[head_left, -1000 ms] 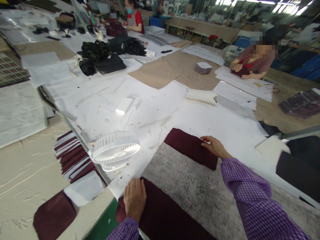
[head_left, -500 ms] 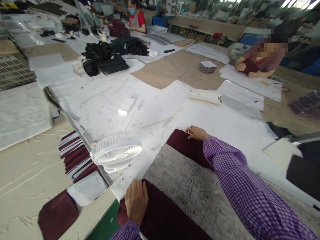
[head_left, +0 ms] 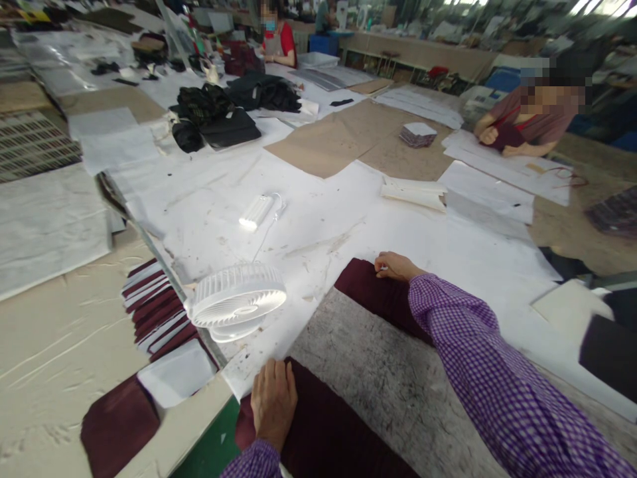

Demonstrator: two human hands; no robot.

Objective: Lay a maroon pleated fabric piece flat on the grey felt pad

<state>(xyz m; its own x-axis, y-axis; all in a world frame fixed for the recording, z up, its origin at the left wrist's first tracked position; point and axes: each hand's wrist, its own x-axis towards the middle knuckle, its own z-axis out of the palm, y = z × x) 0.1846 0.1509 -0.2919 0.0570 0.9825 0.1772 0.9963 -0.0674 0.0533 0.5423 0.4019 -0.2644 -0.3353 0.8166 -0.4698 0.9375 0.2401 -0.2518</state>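
My left hand (head_left: 275,403) lies on a maroon fabric piece (head_left: 338,425) at the near table edge, fingers side by side and bent slightly downward; its thumb is hidden. Farther off, my right hand (head_left: 397,266) has its fingers curled at the upper edge of a second maroon fabric piece (head_left: 365,285), and they look pinched on it. Part of that piece is hidden under my purple checked sleeve. Between the two pieces shows a grey, scuffed board (head_left: 368,358).
A white fan (head_left: 239,302) stands left of the board, near a white lamp-like device (head_left: 256,211) with a cord. Stacked maroon and white pieces (head_left: 162,312) lie at the left. Dark garments (head_left: 231,126) lie farther back. A co-worker (head_left: 540,113) sits at the right.
The whole view has shifted slightly, so things appear a little farther right. Both hands stay at the same spots on the maroon fabric pieces.
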